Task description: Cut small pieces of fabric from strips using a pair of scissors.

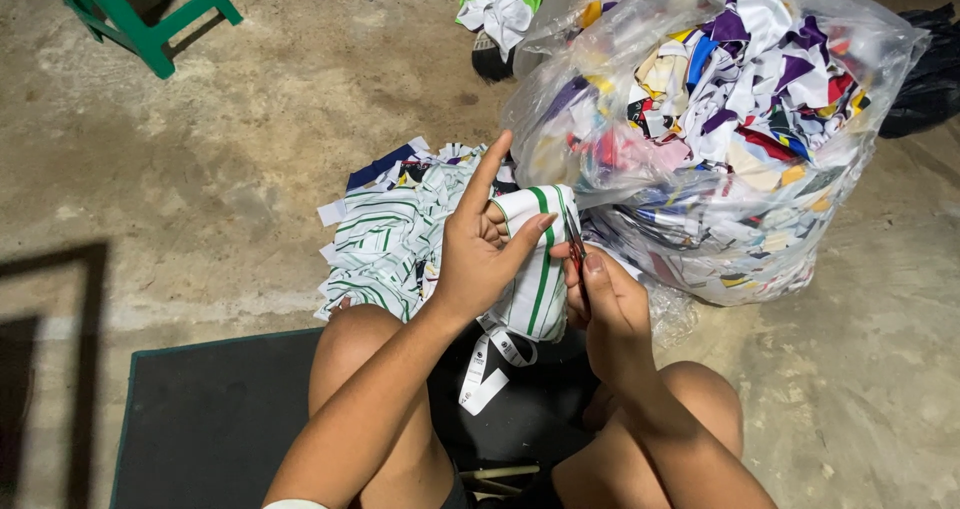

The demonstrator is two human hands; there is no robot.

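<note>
- A person sits on a dark mat (200, 419) laid on a rough, mottled concrete floor (250, 139), seen from above, with bare knees drawn up at the bottom of the view.
- The left hand (480, 254) holds a folded strip of cloth (540, 269) between the knees, in front of the body. The thumb presses on the front of the strip, the index finger points straight up, and the other fingers curl behind the fabric.
- The strip of cloth is soft and white with narrow green stripes running down its length. Its top edge is rolled over, and a white tag or ribbon end (490, 364) dangles below it towards the lap.
- The right hand (610, 309) is closed, fingers together, around small scissors (577, 254) with a dark reddish look. The blades touch the right edge of the strip.
- Just behind the hands, a loose pile of matching white and green scraps (385, 239) lies on the floor, crumpled and layered.
- To the right stands a large clear plastic bag (720, 129), shiny and wrinkled, bulging with mixed fabric offcuts in purple, white, yellow, red and blue.
- A green stool (140, 14) with angular legs stands at the top left, well apart from the hands.
</note>
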